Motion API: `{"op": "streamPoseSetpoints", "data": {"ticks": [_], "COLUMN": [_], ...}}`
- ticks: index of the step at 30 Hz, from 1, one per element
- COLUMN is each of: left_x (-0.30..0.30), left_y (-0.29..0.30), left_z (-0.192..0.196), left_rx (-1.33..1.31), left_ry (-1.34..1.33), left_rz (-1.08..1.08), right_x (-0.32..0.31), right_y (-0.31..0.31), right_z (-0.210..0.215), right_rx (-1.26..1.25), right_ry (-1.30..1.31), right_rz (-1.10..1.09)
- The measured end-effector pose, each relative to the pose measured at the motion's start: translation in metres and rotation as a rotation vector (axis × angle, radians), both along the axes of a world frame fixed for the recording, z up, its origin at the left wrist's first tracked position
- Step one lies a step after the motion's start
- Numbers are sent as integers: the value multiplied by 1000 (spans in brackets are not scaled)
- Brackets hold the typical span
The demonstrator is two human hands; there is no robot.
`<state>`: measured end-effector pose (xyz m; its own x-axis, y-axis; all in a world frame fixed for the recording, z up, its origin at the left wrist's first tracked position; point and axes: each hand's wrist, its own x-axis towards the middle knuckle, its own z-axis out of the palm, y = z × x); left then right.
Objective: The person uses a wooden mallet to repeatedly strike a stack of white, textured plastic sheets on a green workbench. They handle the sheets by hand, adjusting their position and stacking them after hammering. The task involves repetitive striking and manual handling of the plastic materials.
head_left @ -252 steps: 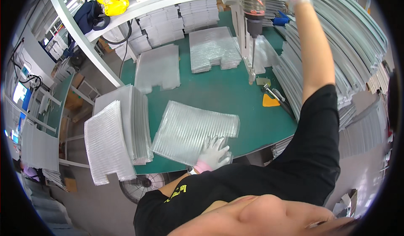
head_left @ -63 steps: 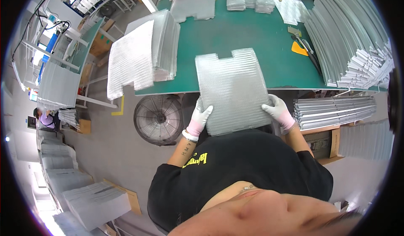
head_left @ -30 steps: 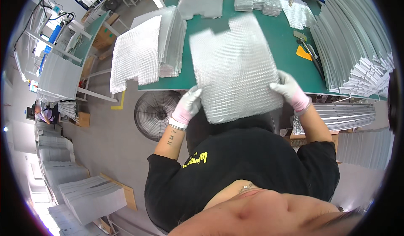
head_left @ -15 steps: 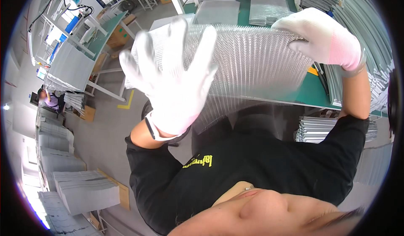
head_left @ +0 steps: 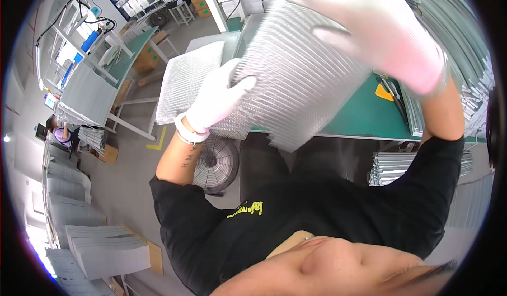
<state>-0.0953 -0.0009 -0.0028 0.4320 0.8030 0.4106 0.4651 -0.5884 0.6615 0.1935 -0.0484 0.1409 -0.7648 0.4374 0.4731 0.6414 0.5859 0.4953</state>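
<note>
A silvery, finely ridged mesh sheet (head_left: 301,79) hangs tilted in front of me, above the green table (head_left: 348,114). My right hand (head_left: 364,27), gloved in white with a pink cuff and blurred, is closed on its upper right part. At the left edge, my gloved left hand (head_left: 216,95) holds the sheet, thumb on its near face and fingers partly hidden behind. Left of that hand, another ridged mesh piece (head_left: 187,79) lies at the table's end.
A floor fan (head_left: 214,161) stands below my left forearm. An orange-yellow tool (head_left: 384,92) and a dark bar lie on the table at right, beside long metal strips (head_left: 459,43). Stacked sheets (head_left: 108,248) stand lower left. A person (head_left: 62,134) is far left.
My left hand has gone from spread fingers before the sheet to its left edge. My right hand has moved up and left, and the sheet has tilted with it.
</note>
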Motion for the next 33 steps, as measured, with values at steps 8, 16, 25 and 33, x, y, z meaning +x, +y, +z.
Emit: {"op": "streamPoseSetpoints", "data": {"ticks": [8, 16, 25, 33], "left_x": [-65, -161, -336, -305], "left_y": [16, 34, 138, 129], "left_z": [-20, 43, -128, -130], "left_rx": [-92, 139, -334, -882], "left_ry": [-710, -630, 250, -375], "left_rz": [10, 280, 647, 426], "right_x": [-4, -134, -248, -227], "right_y": [32, 110, 192, 169], "right_z": [-182, -150, -265, -252], "right_rx": [-577, -979, -1122, -875], "right_ry": [1246, 1474, 1124, 634], "right_rz": [202, 664, 164, -326]}}
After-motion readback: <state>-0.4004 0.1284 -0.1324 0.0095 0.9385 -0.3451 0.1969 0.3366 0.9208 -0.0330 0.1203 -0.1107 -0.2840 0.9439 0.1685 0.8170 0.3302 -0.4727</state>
